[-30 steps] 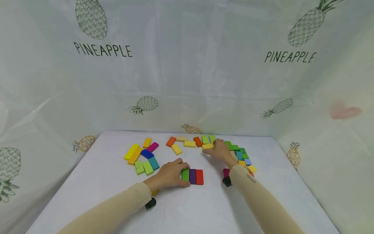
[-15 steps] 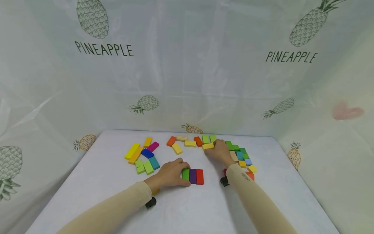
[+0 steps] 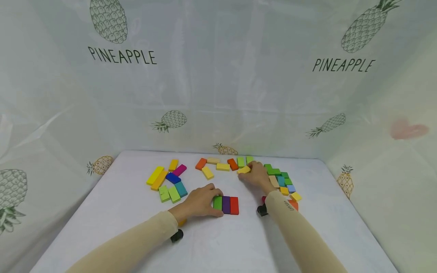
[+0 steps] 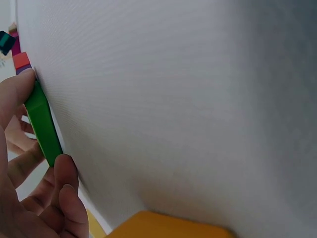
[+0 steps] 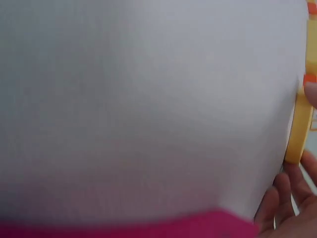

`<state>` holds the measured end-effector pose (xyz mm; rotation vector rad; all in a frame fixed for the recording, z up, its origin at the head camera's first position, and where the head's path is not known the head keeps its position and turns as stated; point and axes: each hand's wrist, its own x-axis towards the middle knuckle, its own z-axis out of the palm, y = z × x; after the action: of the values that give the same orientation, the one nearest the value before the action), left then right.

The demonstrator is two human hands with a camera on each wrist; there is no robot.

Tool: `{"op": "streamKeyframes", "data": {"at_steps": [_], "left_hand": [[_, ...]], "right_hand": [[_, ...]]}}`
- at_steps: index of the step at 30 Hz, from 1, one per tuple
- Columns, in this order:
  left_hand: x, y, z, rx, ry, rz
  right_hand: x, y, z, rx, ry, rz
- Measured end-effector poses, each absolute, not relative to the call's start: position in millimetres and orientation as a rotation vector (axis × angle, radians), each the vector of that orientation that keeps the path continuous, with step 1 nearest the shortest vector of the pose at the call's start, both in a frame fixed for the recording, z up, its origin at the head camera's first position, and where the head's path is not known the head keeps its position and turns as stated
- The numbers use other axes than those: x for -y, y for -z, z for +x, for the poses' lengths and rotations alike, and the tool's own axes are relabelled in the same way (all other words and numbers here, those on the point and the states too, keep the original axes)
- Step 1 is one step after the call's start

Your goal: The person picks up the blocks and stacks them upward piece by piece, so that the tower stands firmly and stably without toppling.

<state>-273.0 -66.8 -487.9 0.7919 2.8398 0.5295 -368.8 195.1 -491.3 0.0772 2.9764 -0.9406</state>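
In the head view my left hand (image 3: 201, 203) grips a green block (image 3: 217, 203) by its two ends, thumb at the near end and fingers at the far end. Flush against it lie a purple block (image 3: 226, 205) and a red block (image 3: 234, 205), forming a row of three. Farther back, my right hand (image 3: 257, 176) pinches a yellow block (image 3: 244, 170), which sits slightly slanted. From the right wrist, this yellow block (image 5: 300, 126) shows between thumb and fingertips. The left wrist view has the green block (image 4: 43, 124) held between thumb and fingers.
Loose blocks in several colours lie about: a blue block (image 3: 173, 178) among the left group, a pale yellow block (image 3: 223, 167) at the back, and a teal block (image 3: 280, 181) in the right cluster. An orange block (image 3: 182, 222) is partly under the left wrist.
The yellow block at my right hand has turned from nearly level to a slant, its right end swinging away from me. My left hand and the row of three stay put.
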Motion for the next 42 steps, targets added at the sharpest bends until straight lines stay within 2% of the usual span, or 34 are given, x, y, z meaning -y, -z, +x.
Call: {"op": "streamKeyframes", "data": {"at_steps": [9,14,20,26,30,42], "left_hand": [[66.1,488.3,-274.2,-2.84,-0.523,0.794],[66.4,490.5,-275.1,-2.851,-0.508,0.8],[66.7,489.4,-275.3,-2.857,-0.495,0.819],[67.0,488.0,-274.6,-2.844,-0.508,0.821],[66.4,490.1,-275.2,-2.847,-0.496,0.808],[68.6,486.9,-274.4,-2.825,-0.523,0.781]], "right_hand": [[-211.6,482.4,-370.5,-2.882,0.984,-0.167],[-217.1,464.9,-359.5,-2.822,0.96,-0.304],[-222.7,451.4,-323.6,-2.771,0.846,-0.504],[-222.7,463.2,-282.3,-2.706,0.782,-0.689],[-219.5,471.9,-268.4,-2.713,0.753,-0.802],[-211.6,482.5,-262.9,-2.775,0.787,-0.78]]}}
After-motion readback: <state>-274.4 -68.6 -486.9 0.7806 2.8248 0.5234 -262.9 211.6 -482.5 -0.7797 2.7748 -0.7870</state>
